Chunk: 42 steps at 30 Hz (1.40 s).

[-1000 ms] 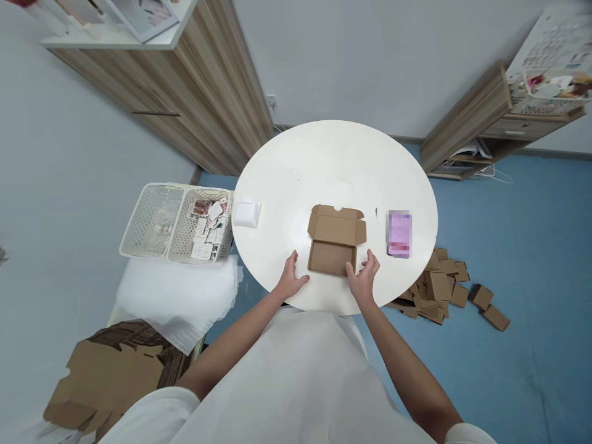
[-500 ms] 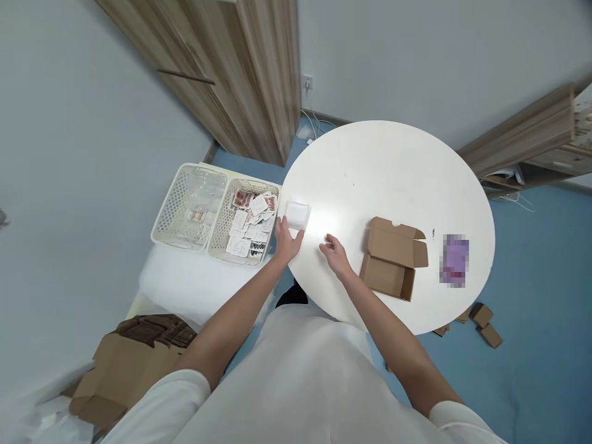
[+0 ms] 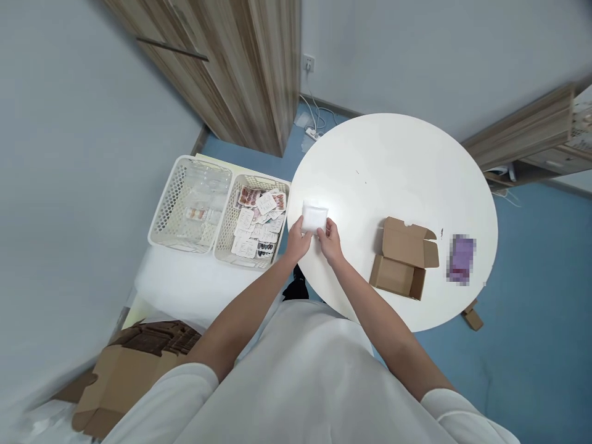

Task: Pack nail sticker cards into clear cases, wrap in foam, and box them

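A small white square packet (image 3: 315, 218), seemingly wrapped in soft sheeting, is held over the left part of the round white table (image 3: 393, 160). My left hand (image 3: 298, 239) grips its lower left corner, thumb and fingers closed. At the lower right corner my right hand (image 3: 330, 242) pinches it too. What lies inside the wrapping cannot be made out. Right of my hands an open brown cardboard box (image 3: 398, 274) rests on the table, its lid folded back and its inside visible.
Left of the table stand a white basket (image 3: 252, 265) of cards and small packs and another basket (image 3: 155, 228) with clear plastic pieces. A pixelated purple item (image 3: 461, 259) lies at the table's right. Flattened cartons (image 3: 124, 382) sit lower left; cables (image 3: 319, 117) run along the floor.
My right hand has moved left and closed on the packet, which both hands now hold. The packet has shifted slightly right. The camera view has moved a little.
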Each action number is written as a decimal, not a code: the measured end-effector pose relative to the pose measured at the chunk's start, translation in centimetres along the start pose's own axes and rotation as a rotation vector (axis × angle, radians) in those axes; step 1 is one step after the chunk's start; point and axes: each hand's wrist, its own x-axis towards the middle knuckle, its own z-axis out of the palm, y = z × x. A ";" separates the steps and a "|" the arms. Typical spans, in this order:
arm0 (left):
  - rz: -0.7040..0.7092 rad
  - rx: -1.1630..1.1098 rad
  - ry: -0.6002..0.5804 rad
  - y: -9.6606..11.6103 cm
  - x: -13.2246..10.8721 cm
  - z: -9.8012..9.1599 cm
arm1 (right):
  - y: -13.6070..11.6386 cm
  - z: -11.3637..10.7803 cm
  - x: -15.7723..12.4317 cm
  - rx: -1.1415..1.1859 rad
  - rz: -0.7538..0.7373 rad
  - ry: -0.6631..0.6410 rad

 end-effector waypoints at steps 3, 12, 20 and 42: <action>-0.013 -0.100 -0.003 -0.5 -0.4 0.1 | 0.8 -1.1 -0.5 -0.012 0.033 0.040; -0.039 -0.154 0.081 -0.4 -3.3 2.2 | 0.8 -5.3 -2.8 -0.082 0.029 0.046; 0.118 -0.130 0.049 3.4 -8.4 8.0 | 0.5 -13.4 -7.2 0.056 -0.098 0.073; 0.357 0.721 -0.393 5.5 -12.4 18.7 | 7.0 -25.7 -9.6 -0.514 -0.090 0.012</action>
